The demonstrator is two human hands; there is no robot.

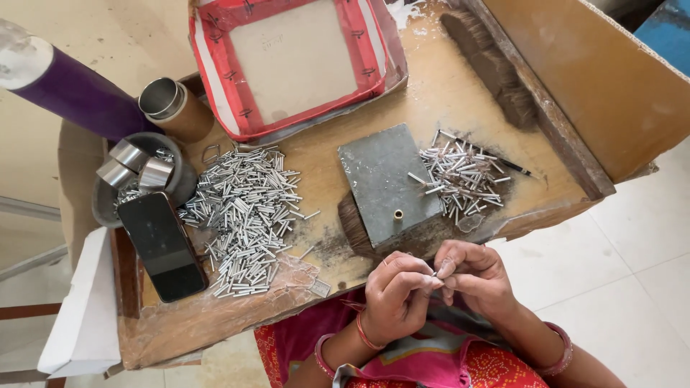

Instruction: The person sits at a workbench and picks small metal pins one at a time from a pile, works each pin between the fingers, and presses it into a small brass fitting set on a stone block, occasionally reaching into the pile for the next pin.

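Note:
My left hand (394, 296) and my right hand (473, 274) meet fingertip to fingertip just below the front edge of a wooden board (445, 86), pinching one small silver metal tube (435, 273) between them. Just above the hands lies a grey metal block (384, 179) with a small brass hole (397, 214) near its front edge. A large heap of silver tubes (244, 215) lies to the left of the block. A smaller heap (463, 176) lies to its right.
A black phone (162, 246) lies at the board's left. Behind it a grey bowl (180, 185) holds metal cups, beside a brown tube and a purple cylinder (72, 90). A red-rimmed tray (291, 61) sits at the back. A brush (496, 68) and a cardboard wall (596, 79) stand right.

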